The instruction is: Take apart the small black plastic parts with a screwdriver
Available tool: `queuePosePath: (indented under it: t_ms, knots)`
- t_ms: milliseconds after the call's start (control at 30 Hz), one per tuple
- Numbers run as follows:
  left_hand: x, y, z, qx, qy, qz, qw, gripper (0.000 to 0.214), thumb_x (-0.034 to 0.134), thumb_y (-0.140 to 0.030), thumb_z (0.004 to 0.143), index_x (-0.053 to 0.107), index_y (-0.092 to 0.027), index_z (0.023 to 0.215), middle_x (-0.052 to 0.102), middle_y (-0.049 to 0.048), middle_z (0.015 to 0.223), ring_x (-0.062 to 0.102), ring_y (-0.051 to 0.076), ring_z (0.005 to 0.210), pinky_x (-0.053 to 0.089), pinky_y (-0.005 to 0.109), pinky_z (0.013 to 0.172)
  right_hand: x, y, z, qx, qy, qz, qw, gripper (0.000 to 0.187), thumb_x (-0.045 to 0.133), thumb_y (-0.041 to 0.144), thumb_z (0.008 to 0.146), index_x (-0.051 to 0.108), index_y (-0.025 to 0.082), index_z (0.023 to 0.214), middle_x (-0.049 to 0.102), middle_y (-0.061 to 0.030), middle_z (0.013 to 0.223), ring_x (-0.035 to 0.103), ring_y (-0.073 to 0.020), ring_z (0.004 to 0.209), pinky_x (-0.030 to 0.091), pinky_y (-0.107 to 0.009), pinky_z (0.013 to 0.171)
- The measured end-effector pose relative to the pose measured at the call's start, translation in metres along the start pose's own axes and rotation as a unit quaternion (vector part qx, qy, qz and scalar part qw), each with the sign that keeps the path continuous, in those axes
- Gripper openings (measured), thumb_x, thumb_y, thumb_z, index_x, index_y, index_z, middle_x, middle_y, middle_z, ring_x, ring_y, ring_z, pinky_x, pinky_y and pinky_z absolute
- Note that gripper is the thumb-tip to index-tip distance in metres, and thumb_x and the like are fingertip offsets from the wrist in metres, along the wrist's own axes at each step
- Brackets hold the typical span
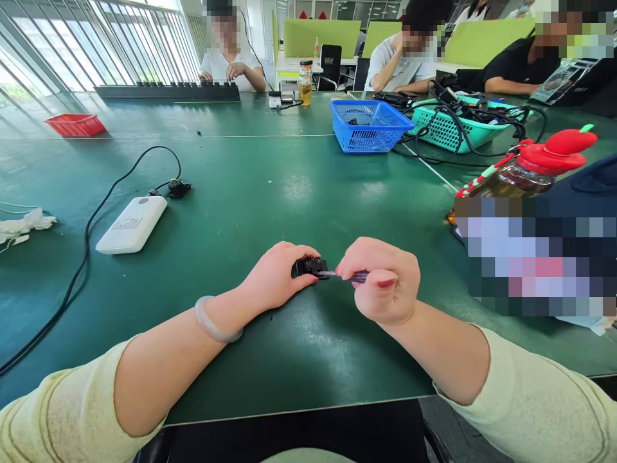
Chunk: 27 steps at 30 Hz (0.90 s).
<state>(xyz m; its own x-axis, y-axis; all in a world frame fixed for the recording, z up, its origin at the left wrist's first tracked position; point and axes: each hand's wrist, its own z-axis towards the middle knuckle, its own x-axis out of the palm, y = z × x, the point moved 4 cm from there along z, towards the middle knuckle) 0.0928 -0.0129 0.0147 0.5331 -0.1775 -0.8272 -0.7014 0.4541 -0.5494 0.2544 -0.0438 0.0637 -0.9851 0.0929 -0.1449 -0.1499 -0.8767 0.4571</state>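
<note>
Head view. The broad green table mat (270, 193) carries, toward its far side, a blue plastic mesh basket (369, 125) and a teal plastic basket (448, 128) filled with black cables; a small red tray (76, 124) lies far left. Nearer, at left, a white rectangular power bank (132, 223) is joined by a black cable (87, 238) to a small black part (178, 188). A red-capped drink bottle (530, 168) lies at right. Other people sit along the far edge, apart from the wearer.

At centre, close to the near edge, the left hand (277, 273) pins a small black boxy component (311, 265) against the mat, thumb and fingers closed on its left end. The right hand (383, 280) is curled tight around a slim dark-handled tool (344, 276) with a metal tip, whose tip meets the component's right side.

Judged from this, the work on the component is under way and not finished: tool and part are engaged, and no worked pieces are seen set aside near the hands.
</note>
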Motion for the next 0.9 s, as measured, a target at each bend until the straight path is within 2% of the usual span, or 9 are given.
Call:
queuePosePath:
  t_ms: [600, 667, 767, 833, 900]
  knots:
    - [0.0, 0.001, 0.0, -0.001, -0.003, -0.002, 1.0, 0.029, 0.073, -0.028, 0.087, 0.071, -0.024, 0.116, 0.076, 0.0019, 0.114, 0.065, 0.024, 0.106, 0.052, 0.04, 0.097, -0.001, 0.0, 0.001, 0.012, 0.002, 0.004, 1.0, 0.063, 0.038, 0.056, 0.104, 0.053, 0.02, 0.055, 0.051, 0.0006, 0.048, 0.047, -0.0087, 0.044, 0.033, -0.025, 0.042]
    - [0.001, 0.002, 0.0, -0.001, -0.004, -0.001, 1.0, 0.029, 0.072, -0.028, 0.087, 0.071, -0.024, 0.116, 0.076, 0.0021, 0.114, 0.065, 0.024, 0.107, 0.052, 0.04, 0.098, 0.001, 0.003, -0.001, 0.005, 0.024, 0.009, 1.0, 0.061, 0.04, 0.055, 0.104, 0.054, 0.02, 0.056, 0.051, 0.0006, 0.05, 0.046, -0.0088, 0.046, 0.034, -0.025, 0.043]
    - [0.001, 0.002, -0.001, -0.005, -0.007, -0.003, 1.0, 0.031, 0.069, -0.025, 0.086, 0.071, -0.025, 0.118, 0.075, 0.002, 0.115, 0.065, 0.024, 0.109, 0.052, 0.041, 0.1, 0.009, 0.011, -0.007, -0.026, 0.098, -0.015, 0.995, 0.059, 0.042, 0.052, 0.104, 0.055, 0.02, 0.057, 0.051, 0.0, 0.054, 0.047, -0.0096, 0.049, 0.036, -0.026, 0.047]
    - [0.0, 0.001, -0.001, -0.015, -0.009, -0.007, 1.0, 0.033, 0.068, -0.023, 0.085, 0.071, -0.025, 0.118, 0.075, 0.0021, 0.115, 0.065, 0.024, 0.109, 0.052, 0.041, 0.1, 0.017, 0.017, -0.013, -0.079, 0.144, -0.049, 0.985, 0.061, 0.041, 0.052, 0.104, 0.054, 0.02, 0.054, 0.049, -0.0001, 0.053, 0.046, -0.0103, 0.05, 0.035, -0.028, 0.049]
    - [-0.002, -0.001, 0.0, -0.027, -0.007, -0.01, 1.0, 0.034, 0.067, -0.022, 0.084, 0.071, -0.024, 0.118, 0.075, 0.0024, 0.116, 0.065, 0.024, 0.109, 0.053, 0.041, 0.1, 0.025, 0.021, -0.017, -0.134, 0.163, -0.078, 0.974, 0.063, 0.043, 0.051, 0.103, 0.049, 0.02, 0.049, 0.043, 0.0014, 0.051, 0.039, -0.0103, 0.049, 0.029, -0.03, 0.048]
